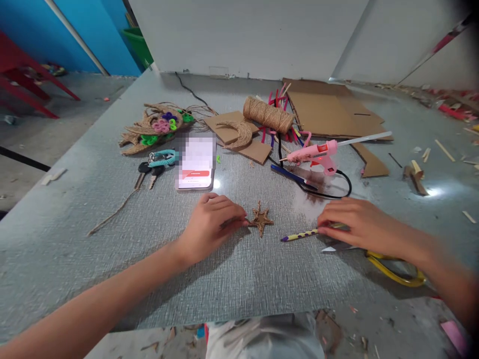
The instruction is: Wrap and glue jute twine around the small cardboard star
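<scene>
Near the middle of the table lies a small twine-wrapped star [261, 219]. My left hand [215, 222] pinches the star's left point, fingers closed. To the right, my right hand [359, 224] has its fingers closed round the rear part of a yellow pencil with purple spots [301, 235], whose tip points left. Yellow-handled scissors [396, 271] lie partly under my right hand and wrist. Behind the hands a pink glue gun [318, 154] rests beside a blue pen [292, 175].
A phone [196, 164] and keys with a teal clip [162, 158] lie left of centre. Farther back are twine pieces with coloured flowers [153, 127], a twine crescent [239, 134], a twine spool [267, 113] and cardboard [329, 107]. Scraps lie at the right.
</scene>
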`<state>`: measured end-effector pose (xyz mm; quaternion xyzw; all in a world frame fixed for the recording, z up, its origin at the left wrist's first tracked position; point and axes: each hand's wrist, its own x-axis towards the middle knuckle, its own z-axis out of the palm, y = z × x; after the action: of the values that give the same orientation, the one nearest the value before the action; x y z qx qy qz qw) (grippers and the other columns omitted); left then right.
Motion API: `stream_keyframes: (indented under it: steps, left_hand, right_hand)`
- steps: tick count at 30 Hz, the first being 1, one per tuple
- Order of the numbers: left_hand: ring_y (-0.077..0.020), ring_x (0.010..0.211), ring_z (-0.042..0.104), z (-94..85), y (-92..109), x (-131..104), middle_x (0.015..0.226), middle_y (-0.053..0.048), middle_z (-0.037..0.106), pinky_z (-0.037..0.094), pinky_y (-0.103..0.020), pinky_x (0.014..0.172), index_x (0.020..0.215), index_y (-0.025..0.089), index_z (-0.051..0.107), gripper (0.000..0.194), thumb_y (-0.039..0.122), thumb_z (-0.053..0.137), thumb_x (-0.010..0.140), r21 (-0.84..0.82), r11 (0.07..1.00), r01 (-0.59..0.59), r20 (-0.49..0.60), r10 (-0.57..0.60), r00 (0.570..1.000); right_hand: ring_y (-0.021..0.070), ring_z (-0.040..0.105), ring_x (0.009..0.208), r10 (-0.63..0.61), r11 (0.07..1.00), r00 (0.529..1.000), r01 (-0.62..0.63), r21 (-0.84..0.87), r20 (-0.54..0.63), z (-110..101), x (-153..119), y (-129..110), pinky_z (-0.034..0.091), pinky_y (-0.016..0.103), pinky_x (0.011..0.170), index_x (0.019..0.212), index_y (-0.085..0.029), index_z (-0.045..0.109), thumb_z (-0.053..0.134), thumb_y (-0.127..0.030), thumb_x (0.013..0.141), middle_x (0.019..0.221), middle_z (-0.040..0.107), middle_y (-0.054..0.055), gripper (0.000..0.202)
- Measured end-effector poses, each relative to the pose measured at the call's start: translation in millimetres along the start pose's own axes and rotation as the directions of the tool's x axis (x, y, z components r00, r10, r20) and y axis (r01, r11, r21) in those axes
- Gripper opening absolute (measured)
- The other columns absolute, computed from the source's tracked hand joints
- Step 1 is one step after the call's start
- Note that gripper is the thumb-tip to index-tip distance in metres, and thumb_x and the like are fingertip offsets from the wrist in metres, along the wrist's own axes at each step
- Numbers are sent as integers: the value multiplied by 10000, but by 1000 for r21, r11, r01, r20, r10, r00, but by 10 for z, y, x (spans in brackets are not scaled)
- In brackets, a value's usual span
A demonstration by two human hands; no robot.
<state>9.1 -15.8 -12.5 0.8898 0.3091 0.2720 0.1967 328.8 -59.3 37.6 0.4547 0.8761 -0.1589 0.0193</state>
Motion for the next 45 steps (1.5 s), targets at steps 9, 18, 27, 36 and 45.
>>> stream_keyframes:
  steps: [9,18,27,36,45]
  left_hand:
    - [-161,816,590,-16,33,8,890,-31,675,353,-342,742,890,182,565,154,184,415,925,6,999,33,10,-33,999]
    - [-152,685,489,-11,12,5,706,-21,567,333,-330,669,747,167,485,286,221,301,959,34,998,51,-4,-50,999]
    - [-210,874,495,-25,69,5,964,-38,611,324,-362,752,870,203,629,144,312,625,777,57,997,54,21,-55,998]
    - [-179,866,505,28,24,0,939,-2,631,321,-342,763,806,231,666,75,250,603,843,81,997,-5,-14,6,1000]
    - [-169,834,508,58,24,12,901,18,644,315,-335,742,777,223,650,76,209,608,838,93,995,-34,-45,39,998]
  right_hand:
    - [211,579,873,98,936,906,-224,-270,-412,130,764,175,431,309,659,962,-169,609,458,-329,890,925,629,82,231]
    - [274,559,872,82,884,908,-257,-390,-411,128,847,178,406,417,734,943,-129,615,336,-236,918,888,641,127,300]
    - [137,543,664,-223,970,918,175,-171,-329,143,626,-179,391,265,531,1279,-223,390,321,-177,932,837,563,32,357]
    - [64,537,623,-387,872,909,307,-382,-153,323,530,-227,324,214,498,1363,-322,337,287,-91,922,925,549,4,501]
    - [87,519,635,-401,871,906,331,-364,-135,377,539,-257,318,226,503,1336,-271,402,300,-161,945,878,560,18,419]
